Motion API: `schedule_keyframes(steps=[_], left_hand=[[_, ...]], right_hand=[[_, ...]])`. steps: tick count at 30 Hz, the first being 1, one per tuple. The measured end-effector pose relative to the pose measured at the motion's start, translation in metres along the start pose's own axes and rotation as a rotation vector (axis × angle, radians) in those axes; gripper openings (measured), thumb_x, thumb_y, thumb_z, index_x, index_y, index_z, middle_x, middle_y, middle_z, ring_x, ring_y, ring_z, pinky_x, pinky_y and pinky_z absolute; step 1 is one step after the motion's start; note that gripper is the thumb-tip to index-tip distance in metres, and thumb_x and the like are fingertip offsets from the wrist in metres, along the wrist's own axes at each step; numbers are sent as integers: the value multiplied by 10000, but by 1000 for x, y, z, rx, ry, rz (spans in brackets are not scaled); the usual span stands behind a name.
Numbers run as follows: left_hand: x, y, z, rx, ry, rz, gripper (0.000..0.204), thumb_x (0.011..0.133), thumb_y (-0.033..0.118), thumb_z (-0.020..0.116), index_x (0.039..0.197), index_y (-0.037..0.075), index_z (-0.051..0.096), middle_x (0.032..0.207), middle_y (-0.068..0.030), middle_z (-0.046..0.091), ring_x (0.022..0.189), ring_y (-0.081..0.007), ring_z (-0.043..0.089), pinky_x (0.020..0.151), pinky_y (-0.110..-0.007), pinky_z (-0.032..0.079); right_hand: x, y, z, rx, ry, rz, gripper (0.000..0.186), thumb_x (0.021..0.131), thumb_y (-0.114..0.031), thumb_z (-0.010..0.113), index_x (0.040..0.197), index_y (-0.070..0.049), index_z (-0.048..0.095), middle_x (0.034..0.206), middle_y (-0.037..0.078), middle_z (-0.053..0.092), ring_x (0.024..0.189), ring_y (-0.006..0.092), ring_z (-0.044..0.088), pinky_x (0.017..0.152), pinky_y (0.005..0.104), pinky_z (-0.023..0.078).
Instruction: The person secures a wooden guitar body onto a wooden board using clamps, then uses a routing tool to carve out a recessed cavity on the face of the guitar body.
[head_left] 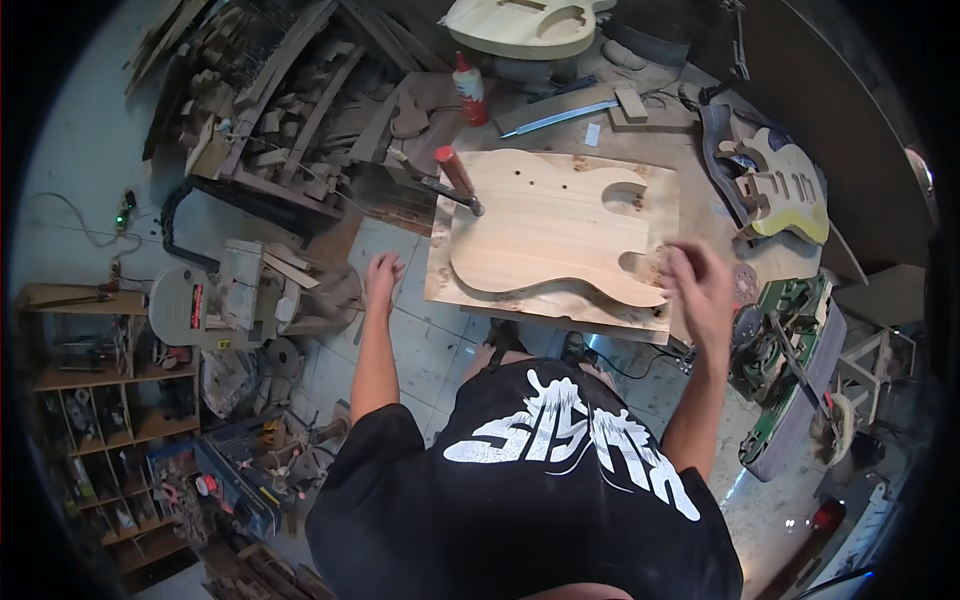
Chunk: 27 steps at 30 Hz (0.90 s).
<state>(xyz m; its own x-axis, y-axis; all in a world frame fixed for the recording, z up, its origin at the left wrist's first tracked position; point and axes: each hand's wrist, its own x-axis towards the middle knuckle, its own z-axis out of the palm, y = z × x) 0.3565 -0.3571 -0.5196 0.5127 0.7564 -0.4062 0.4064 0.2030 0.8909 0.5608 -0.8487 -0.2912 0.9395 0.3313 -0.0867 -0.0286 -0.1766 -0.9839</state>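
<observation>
The flat, pale guitar body (545,225) lies on a knotty wood board (662,210) at the near side of the workbench (690,150), its two horns pointing right. A strip of board shows along its left edge and more beyond the horns; along the near side, the curved edge of the body runs close to the board's edge. A clamp with a red handle (455,172) stands at the far left corner of the body, its bar reaching over the edge. To the left of the board there is open room above the tiled floor (400,350).

Farther out, a red and white bottle (468,90) stands beyond the board, and a yellow-edged guitar body (785,190) rests to the right. Another pale body (530,25) at the far side is cut off by the upper rim. The lower part of the clamp is hidden by the board, and the dark rim swallows the room's corners.

The right hand (698,285) is just beside the near horn, fingers bent and blurred; whether they are apart or together, or touch the wood, I cannot tell. The left hand (383,280) hangs left of the board, apart from it, fingers loosely curled and a little apart.
</observation>
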Motion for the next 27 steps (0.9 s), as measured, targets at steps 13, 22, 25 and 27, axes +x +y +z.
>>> schedule_keyframes(steps=[13,22,25,27], left_hand=[[128,73,87,-37,-621,355,797,796,207,832,1401,-96,413,1115,-82,647,979,-133,613,891,-284,488],[128,104,79,159,-798,388,288,862,274,787,996,49,667,899,21,634,861,-89,558,804,-270,459],[127,109,79,169,-824,425,284,869,294,781,951,44,672,863,24,614,830,-87,536,773,-266,445],[128,109,80,169,-841,442,287,875,300,773,958,47,667,859,28,606,827,-87,530,765,-266,441]], right_hand=[[161,-78,286,-1281,-633,-340,329,898,-355,660,935,-34,721,721,123,722,784,327,704,720,417,549],[148,-82,289,-1215,-600,-377,167,856,-148,634,777,-2,637,803,91,741,820,329,688,722,435,537],[154,-75,280,-1154,-732,-547,40,830,-37,603,804,-7,595,834,94,738,874,321,656,726,432,518],[157,-69,275,-1138,-731,-601,14,818,-5,592,809,-15,590,844,101,736,897,316,639,728,426,510]])
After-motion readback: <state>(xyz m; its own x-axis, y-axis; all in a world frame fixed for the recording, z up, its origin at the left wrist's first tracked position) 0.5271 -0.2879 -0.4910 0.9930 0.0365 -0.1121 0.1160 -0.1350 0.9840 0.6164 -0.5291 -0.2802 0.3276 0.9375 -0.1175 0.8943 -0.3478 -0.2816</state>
